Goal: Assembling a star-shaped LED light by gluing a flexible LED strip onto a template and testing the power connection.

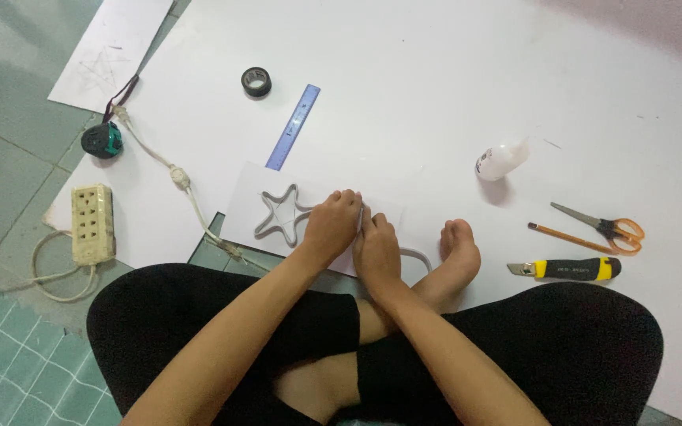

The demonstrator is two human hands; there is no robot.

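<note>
Nearest the camera are the person's crossed legs in black shorts [562,339], seated on the floor, with one bare foot [458,251] resting on the big white sheet [451,71] spread over the floor tiles.

Both forearms reach forward from the lap. The left hand [330,227] and the right hand [376,251] lie side by side, touching, fingers curled downward and pressing on a small white paper [240,207]. Between and under the fingertips runs a pale grey strip [417,255], which loops out to the right of the right hand; how firmly either hand pinches it cannot be told.

Just left of the left hand lies the star outline [279,214]: a thin, pale grey band bent into a five-pointed star, hollow inside, standing on its edge on the small paper. Its right-hand point meets the left hand's fingers.

Beyond the star a translucent blue ruler [294,126] lies slanted, and farther off a roll of black tape [256,81]. Well to the right of the star are a white glue bottle [502,158], orange-handled scissors [609,229], a pencil [566,237] and a yellow-and-black utility knife [571,269]. To the star's left, a white cable [169,167] leads past a cream power strip [92,223].
</note>
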